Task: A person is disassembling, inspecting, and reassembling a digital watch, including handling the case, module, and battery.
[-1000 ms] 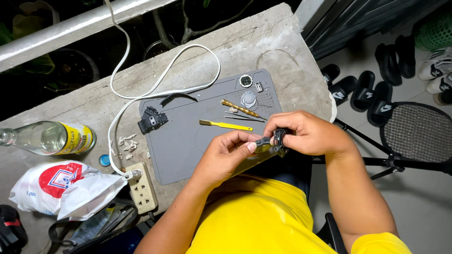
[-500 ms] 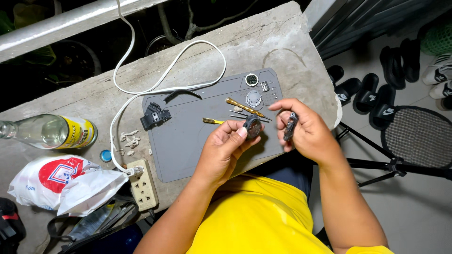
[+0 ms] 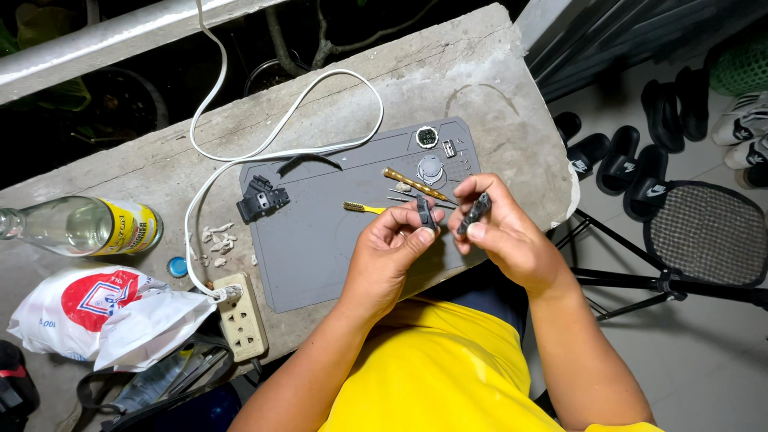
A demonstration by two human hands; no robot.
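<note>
Head view: left hand (image 3: 392,248) is pinching a small dark part (image 3: 426,214), right hand (image 3: 508,236) is gripping a matching strap piece (image 3: 475,213) at 3 o'clock, both raised over grey mat (image 3: 320,240) w/ tools (image 3: 414,186) at 12.

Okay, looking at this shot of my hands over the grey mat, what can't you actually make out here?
Head view only:
- Small dark part in the left hand: fingers cover most of it, too small to identify.
- Dark piece in the right hand: largely hidden by fingertips.
- Clear bottle: neck cut off by the left edge.
- White cable: far end runs out the top edge.
- Tiny parts on the grey mat: too small to tell.
</note>
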